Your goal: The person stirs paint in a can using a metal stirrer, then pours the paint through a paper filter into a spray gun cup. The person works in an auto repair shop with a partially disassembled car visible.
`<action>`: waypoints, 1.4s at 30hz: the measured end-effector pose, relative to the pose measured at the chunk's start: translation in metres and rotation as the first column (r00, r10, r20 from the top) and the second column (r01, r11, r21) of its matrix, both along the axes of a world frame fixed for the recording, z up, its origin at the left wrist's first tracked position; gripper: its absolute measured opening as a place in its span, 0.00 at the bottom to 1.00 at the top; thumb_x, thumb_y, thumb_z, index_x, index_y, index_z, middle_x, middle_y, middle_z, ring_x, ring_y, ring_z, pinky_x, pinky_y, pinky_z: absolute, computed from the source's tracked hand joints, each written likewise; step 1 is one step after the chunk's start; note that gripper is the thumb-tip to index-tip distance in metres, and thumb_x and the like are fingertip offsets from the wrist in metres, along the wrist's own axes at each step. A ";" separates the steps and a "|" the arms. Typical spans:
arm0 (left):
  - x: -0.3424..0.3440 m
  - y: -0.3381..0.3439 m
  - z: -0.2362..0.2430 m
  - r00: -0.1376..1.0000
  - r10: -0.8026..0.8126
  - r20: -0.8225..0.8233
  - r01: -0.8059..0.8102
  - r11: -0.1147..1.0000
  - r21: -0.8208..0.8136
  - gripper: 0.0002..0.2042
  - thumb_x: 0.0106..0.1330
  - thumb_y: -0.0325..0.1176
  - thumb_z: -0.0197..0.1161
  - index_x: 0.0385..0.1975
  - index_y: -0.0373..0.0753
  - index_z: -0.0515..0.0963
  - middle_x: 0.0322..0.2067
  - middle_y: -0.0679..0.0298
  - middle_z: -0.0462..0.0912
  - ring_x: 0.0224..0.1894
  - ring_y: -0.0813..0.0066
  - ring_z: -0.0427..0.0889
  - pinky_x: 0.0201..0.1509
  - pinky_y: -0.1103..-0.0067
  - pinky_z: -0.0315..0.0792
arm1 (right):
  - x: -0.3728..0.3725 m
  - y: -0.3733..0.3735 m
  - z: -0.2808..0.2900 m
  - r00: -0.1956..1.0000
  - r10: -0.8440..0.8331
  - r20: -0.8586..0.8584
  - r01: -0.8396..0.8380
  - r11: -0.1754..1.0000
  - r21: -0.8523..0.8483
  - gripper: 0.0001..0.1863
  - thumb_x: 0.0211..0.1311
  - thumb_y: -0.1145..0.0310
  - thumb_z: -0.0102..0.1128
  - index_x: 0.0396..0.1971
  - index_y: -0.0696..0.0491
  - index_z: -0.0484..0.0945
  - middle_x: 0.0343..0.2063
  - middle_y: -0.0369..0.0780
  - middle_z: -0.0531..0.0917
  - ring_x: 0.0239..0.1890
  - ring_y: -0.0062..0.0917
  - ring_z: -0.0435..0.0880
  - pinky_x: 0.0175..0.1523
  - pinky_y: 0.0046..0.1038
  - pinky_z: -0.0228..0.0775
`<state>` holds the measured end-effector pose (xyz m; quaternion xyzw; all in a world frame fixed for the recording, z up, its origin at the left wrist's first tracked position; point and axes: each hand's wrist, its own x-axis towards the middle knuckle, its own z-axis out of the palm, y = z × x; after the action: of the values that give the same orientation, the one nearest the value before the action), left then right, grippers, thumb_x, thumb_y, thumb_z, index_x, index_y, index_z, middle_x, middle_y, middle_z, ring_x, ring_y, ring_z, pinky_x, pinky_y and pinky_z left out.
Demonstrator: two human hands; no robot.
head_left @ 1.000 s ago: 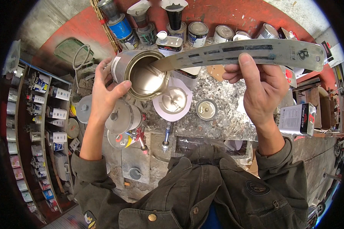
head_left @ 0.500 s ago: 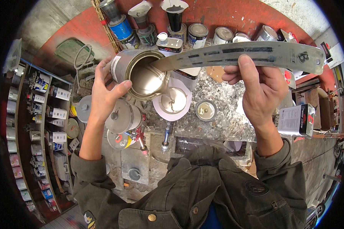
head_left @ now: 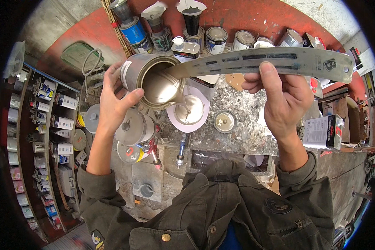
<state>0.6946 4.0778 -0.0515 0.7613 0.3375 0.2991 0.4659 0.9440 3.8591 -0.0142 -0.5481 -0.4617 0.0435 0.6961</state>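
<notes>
Two grips: my left hand (head_left: 117,96) on the tilted can (head_left: 136,75), my right hand (head_left: 282,96) on the long strip (head_left: 233,61) at its mouth | paint (head_left: 160,89) falls into the cup (head_left: 187,128) below, near the table's (head_left: 248,134) front edge | I should hold the tilt steady.

Strip (head_left: 254,61) in can (head_left: 136,71) — cup (head_left: 189,127) below

The left forearm (head_left: 102,152) rises steeply, with the left hand (head_left: 117,92) curved in a wide grasp and its thumb (head_left: 133,98) extended inward. The right forearm (head_left: 295,149) inclines inward toward the wrist (head_left: 288,131). The right hand (head_left: 282,102) maintains a pinch grasp: thumb pointing up, fingers (head_left: 252,82) bent behind it.
</notes>
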 end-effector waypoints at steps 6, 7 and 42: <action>0.000 -0.001 0.002 1.000 0.002 -0.009 -0.002 1.000 0.004 0.54 0.48 0.52 0.78 0.72 0.31 0.56 0.64 0.46 0.71 0.64 0.57 0.73 0.70 0.62 0.65 | 0.001 -0.001 0.001 1.000 0.003 0.012 -0.003 1.000 0.003 0.09 0.70 0.74 0.63 0.33 0.65 0.84 0.25 0.44 0.89 0.25 0.21 0.89 0.30 0.20 0.82; 0.000 -0.001 0.002 1.000 0.001 -0.008 -0.001 1.000 0.003 0.54 0.48 0.52 0.78 0.72 0.31 0.56 0.65 0.46 0.71 0.64 0.56 0.73 0.70 0.62 0.65 | 0.001 -0.001 0.001 1.000 0.002 0.015 -0.002 1.000 0.002 0.09 0.70 0.74 0.63 0.33 0.65 0.84 0.25 0.44 0.89 0.25 0.21 0.89 0.30 0.20 0.82; 0.002 -0.001 0.003 1.000 0.014 0.025 -0.014 0.999 0.035 0.57 0.45 0.55 0.79 0.71 0.28 0.57 0.64 0.44 0.71 0.66 0.54 0.72 0.72 0.59 0.63 | -0.001 -0.001 0.002 0.996 -0.011 0.083 0.011 1.000 -0.003 0.07 0.69 0.74 0.64 0.34 0.64 0.85 0.25 0.42 0.89 0.26 0.20 0.89 0.31 0.19 0.81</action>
<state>0.6969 4.0770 -0.0481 0.7632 0.3317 0.3176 0.4545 0.9435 3.8586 -0.0126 -0.5531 -0.4872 0.0176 0.6756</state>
